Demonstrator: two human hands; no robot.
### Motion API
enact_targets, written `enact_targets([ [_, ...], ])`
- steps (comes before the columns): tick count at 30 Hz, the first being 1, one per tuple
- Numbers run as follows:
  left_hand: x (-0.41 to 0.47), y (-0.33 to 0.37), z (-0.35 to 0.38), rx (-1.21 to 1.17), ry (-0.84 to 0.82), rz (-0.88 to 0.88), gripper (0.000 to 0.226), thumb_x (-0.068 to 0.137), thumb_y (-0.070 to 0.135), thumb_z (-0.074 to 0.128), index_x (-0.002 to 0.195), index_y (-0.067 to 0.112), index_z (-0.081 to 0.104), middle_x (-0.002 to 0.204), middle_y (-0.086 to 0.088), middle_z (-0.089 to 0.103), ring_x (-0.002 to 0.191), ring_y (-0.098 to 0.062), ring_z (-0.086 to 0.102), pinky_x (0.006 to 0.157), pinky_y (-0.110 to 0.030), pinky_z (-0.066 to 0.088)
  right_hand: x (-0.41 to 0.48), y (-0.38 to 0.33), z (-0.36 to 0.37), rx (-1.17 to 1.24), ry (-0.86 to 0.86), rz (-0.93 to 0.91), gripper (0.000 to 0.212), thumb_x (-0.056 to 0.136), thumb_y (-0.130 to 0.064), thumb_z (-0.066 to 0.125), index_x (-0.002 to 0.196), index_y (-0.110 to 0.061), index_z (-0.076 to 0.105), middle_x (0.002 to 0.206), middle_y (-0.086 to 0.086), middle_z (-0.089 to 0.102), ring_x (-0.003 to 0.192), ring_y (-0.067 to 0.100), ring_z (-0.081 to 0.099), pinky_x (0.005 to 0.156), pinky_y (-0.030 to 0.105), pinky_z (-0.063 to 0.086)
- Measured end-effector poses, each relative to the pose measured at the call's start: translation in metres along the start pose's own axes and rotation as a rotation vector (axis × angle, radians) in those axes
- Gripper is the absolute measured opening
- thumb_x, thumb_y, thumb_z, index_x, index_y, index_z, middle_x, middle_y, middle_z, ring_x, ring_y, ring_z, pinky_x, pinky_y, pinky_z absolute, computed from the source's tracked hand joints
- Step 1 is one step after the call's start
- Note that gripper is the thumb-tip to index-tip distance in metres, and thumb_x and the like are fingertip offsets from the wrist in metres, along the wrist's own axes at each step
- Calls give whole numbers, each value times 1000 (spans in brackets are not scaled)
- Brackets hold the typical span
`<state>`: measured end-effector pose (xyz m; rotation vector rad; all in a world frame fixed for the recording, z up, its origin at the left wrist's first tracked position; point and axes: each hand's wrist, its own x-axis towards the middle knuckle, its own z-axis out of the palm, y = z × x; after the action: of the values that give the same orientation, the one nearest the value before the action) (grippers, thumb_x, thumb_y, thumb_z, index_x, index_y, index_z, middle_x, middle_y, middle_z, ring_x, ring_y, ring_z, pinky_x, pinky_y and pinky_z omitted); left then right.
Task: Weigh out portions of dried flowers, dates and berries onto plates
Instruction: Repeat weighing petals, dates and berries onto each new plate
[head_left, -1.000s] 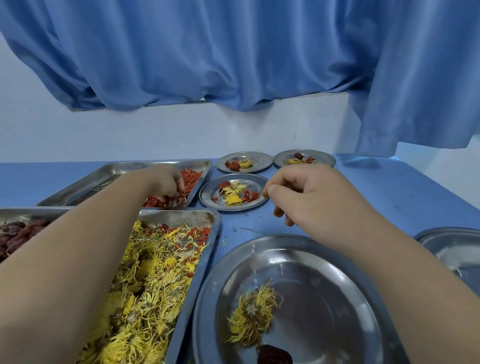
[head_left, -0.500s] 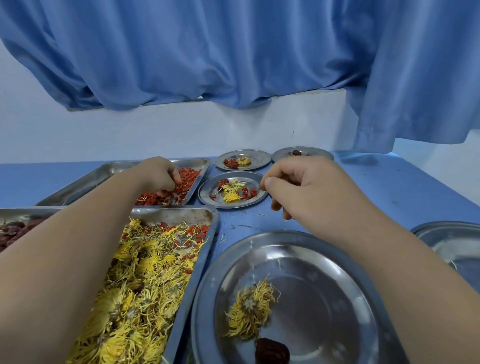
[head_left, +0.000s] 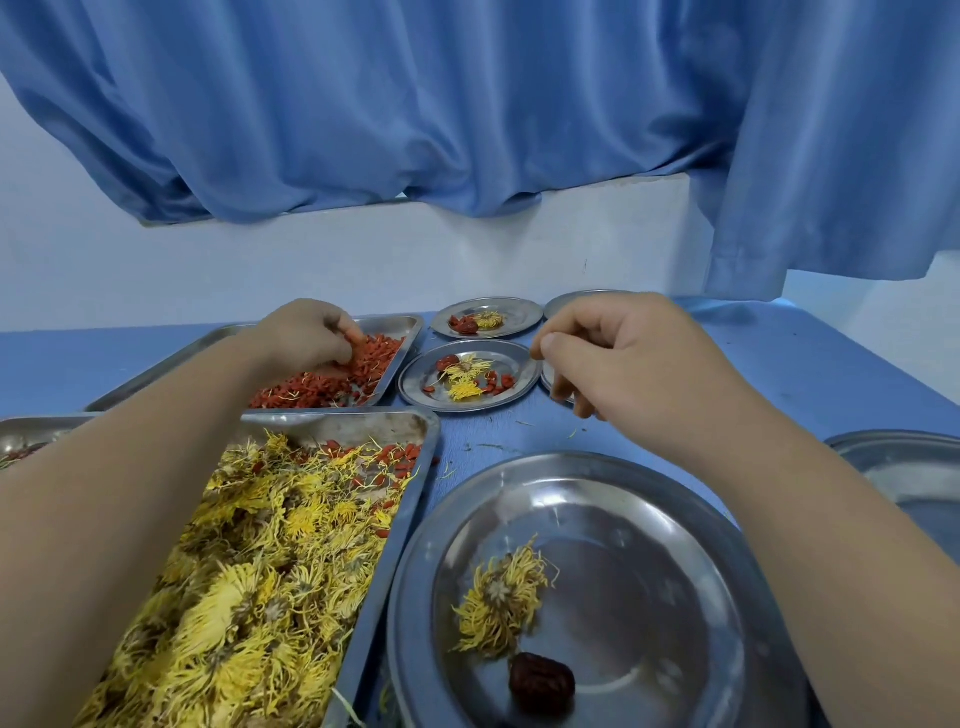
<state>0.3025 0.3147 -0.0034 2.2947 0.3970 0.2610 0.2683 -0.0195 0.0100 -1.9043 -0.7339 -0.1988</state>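
The dried berries (head_left: 332, 387) looked light, small and loose, the sort that roll and spill. I judged them best taken as a soft pinch off the top of the heap, never squeezed. They lay in a steel tray (head_left: 387, 325) beyond the big plate (head_left: 675, 545) and to its left. The left hand (head_left: 306, 338) was down among them, its grip curled, fingertips buried in the red pile and closed about a few. The right hand (head_left: 628, 358) hung over the blue surface (head_left: 831, 374) just beyond the big plate, thumb laid to forefinger, the other fingers loosely curled. Whether that grip pinched anything I could not tell. On the big plate lay one yellow dried flower (head_left: 498, 603) with a dark date (head_left: 540, 688) just beside it, and no berries.
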Motion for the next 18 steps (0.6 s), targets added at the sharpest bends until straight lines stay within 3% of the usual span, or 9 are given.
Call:
enact_targets([
  [2,-11,13,0,-84,-49,38,17,86,-12,58,92,2,65,87,-13,65,77,-20,69,60,-19,56,0,-2,-3,7,11,3,20,86,-17,57,70,-20,68,61,-2,65,51,10,54,55,35,51],
  [5,-35,37,8,-209,-139,100,19,86,-14,56,93,2,64,79,-11,65,67,-13,71,61,-20,56,1,-7,-10,33,40,3,19,86,-18,57,71,-20,69,58,-3,66,47,7,54,49,27,47],
  [9,-76,72,31,-316,-257,148,25,86,-18,53,90,4,63,75,-9,66,68,-15,70,62,-21,57,1,-19,-23,144,78,13,21,86,-15,57,70,-21,69,55,-2,64,45,11,54,47,25,44],
  [14,-130,105,62,-234,-441,262,27,85,-17,55,88,8,65,77,-7,71,69,-12,70,62,-18,55,-3,-31,-40,190,77,13,18,85,-14,56,74,-16,70,53,-2,63,47,13,54,46,25,45],
  [18,-162,123,80,-49,-505,363,30,83,-11,60,89,17,68,88,-7,74,77,-9,69,76,-26,58,-9,-38,-54,164,39,34,16,87,-16,56,80,-13,70,59,1,67,52,15,58,50,26,48],
])
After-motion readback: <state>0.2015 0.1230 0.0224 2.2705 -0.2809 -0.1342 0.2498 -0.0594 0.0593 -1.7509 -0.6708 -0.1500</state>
